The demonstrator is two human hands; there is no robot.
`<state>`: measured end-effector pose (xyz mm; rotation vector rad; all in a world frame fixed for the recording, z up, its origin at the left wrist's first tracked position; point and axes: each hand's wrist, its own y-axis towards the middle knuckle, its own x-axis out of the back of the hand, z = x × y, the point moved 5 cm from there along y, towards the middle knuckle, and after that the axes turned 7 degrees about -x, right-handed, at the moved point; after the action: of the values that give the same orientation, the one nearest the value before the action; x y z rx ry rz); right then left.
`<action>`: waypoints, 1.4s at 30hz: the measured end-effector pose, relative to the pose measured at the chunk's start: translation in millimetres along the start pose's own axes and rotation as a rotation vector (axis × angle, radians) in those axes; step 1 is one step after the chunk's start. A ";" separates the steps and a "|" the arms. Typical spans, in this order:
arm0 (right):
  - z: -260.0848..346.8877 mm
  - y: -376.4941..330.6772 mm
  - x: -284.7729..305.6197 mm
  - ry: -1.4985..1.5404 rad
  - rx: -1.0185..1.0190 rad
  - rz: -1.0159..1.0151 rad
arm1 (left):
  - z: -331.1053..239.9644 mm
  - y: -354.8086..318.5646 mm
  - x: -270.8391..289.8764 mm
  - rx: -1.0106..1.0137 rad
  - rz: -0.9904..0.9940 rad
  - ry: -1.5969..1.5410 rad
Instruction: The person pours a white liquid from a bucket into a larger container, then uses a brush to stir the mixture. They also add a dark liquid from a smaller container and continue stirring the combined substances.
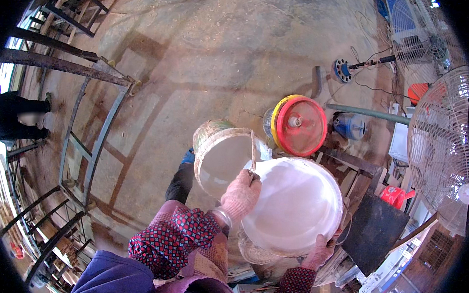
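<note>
I judge work unfinished: left grip (241, 194) closed on bucket handle (254, 149), right grip (318, 252) holding white tub rim (339, 198); release not yet done.

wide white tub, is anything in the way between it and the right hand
Nothing visible is: the right hand is at the near right rim of the wide white tub. The left hand, at the tub's left side, holds the handle of the neighbouring bucket.

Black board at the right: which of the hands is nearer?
Right. The right hand is just left of the black board; the left hand is farther off, up and left, gripping a bucket handle.
</note>
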<state>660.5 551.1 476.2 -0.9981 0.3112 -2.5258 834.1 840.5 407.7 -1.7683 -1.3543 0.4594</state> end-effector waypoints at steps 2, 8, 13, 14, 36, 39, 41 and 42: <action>0.8 -0.4 0.3 -0.027 -0.009 -0.002 | 2.6 2.2 -2.3 -0.034 -0.007 -0.002; 8.5 -6.3 -4.1 0.010 -0.013 0.024 | 13.2 7.2 -6.7 -0.084 -0.032 -0.042; 5.8 -1.7 1.7 -0.048 -0.005 -0.004 | 5.2 3.1 -1.2 -0.048 0.001 -0.057; 7.9 -3.2 1.5 -0.066 0.005 -0.013 | 7.1 4.4 -1.8 -0.034 0.022 -0.050; -20.0 10.8 24.8 0.075 -0.080 0.014 | 34.2 22.3 -8.2 0.066 -0.019 -0.276; -22.1 11.7 25.1 0.091 -0.068 0.028 | 33.7 23.3 -5.9 0.041 -0.027 -0.298; -22.0 10.4 24.2 0.095 -0.058 0.024 | 30.3 20.9 -1.9 0.045 -0.029 -0.316; -21.8 10.1 24.1 0.099 -0.065 0.026 | 29.6 20.6 -0.9 0.048 -0.028 -0.327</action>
<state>632.4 532.6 471.5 -0.8880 0.4356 -2.5609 825.2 850.0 374.0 -1.6828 -1.5749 0.7854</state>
